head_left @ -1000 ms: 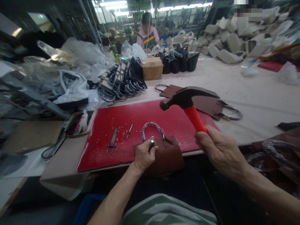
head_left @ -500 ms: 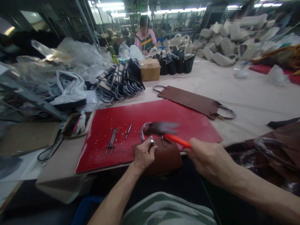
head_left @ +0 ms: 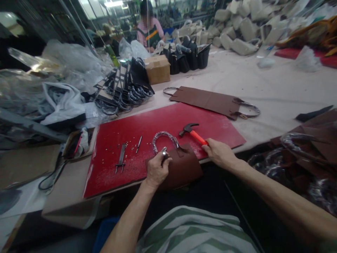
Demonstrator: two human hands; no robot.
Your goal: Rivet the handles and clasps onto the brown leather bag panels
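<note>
A brown leather bag piece [head_left: 181, 167] with a wrapped loop handle [head_left: 162, 135] lies at the near edge of the red mat [head_left: 147, 126]. My left hand [head_left: 156, 170] is closed in a pinch round a small metal tool [head_left: 164, 152] held upright on the leather near the handle's end. My right hand [head_left: 218, 153] grips the orange shaft of a claw hammer [head_left: 192, 131], whose dark head rests low on the mat just right of the handle.
Small rivets, a metal tool [head_left: 120, 162] and a thin pin [head_left: 138, 144] lie on the mat's left half. A flat brown bag panel [head_left: 210, 100] lies behind it. Stacked dark bags [head_left: 126, 88], a cardboard box [head_left: 158, 68] and another person [head_left: 147, 24] are farther back.
The hammer was raised high a second ago, swung down onto the metal tool, and now rests low on the mat. My left hand kept its place. The view tilted downward.
</note>
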